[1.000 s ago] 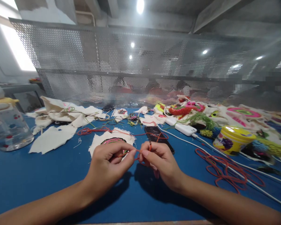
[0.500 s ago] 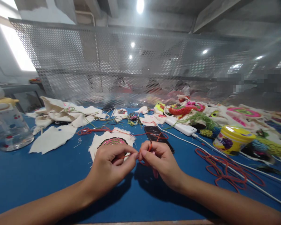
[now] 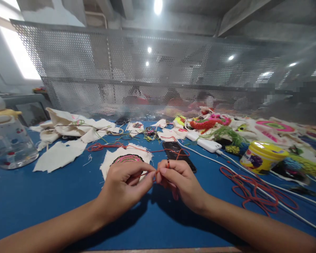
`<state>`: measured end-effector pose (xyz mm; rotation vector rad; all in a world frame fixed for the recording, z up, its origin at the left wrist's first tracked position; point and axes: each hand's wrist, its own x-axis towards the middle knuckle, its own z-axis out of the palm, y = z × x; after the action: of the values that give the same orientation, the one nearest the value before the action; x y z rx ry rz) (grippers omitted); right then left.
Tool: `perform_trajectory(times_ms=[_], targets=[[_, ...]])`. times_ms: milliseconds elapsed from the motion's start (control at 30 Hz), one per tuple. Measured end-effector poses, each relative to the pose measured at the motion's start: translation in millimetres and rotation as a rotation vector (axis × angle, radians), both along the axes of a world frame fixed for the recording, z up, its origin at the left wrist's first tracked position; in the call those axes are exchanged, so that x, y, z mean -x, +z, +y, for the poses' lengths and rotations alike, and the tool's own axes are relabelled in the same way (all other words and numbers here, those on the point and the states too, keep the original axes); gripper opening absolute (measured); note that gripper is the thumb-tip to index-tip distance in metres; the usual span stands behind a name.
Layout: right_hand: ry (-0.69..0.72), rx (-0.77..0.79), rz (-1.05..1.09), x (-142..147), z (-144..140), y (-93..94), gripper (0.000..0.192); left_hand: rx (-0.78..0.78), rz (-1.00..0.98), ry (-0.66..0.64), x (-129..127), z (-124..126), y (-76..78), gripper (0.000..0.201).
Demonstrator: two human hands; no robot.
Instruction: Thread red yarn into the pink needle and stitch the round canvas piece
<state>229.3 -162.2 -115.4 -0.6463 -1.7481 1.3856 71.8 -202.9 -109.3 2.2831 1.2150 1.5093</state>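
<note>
A thin red thread point(image 3: 153, 173) runs between the two hands just above the blue table point(image 3: 42, 196), near its front middle. The left hand point(image 3: 123, 189) pinches it between thumb and forefinger, its other fingers curled under; the right hand point(image 3: 180, 181) pinches it too, fingertips almost touching the left's. A dark bit stands up from the right fingers, too small to tell what it is, and the thread's ends are lost behind the knuckles. Just behind the left hand lies a frayed cloth patch point(image 3: 127, 157) with a round stitched design, half covered by the hand. A black phone point(image 3: 179, 155) lies beyond the right hand, with red thread crossing it. A loose red cord point(image 3: 252, 191) sprawls to the right, near a yellow tub point(image 3: 262, 157). The far side behind the mesh screen point(image 3: 147, 77) is blurred. Compared with half a second ago, the hands sit slightly closer together and the pink bit under the right hand no longer shows; everything else keeps its place.
</note>
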Motion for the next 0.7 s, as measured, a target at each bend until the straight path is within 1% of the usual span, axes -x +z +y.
perform_trajectory(times_ms=[133,500,700], targets=[[0.005,0.037,0.016,0.8,1.3,-0.6,0.026,-0.057,-0.012,0.014,0.4,0.2,2.0,0.011],[0.014,0.022,0.012,1.0,-0.3,-0.9,0.031,-0.015,-0.017,-0.031,0.3,1.9,-1.7,0.011],[0.022,0.008,0.012,1.4,1.0,-2.8,0.03,-0.04,-0.004,-0.031,0.8,2.8,-3.0,0.011]])
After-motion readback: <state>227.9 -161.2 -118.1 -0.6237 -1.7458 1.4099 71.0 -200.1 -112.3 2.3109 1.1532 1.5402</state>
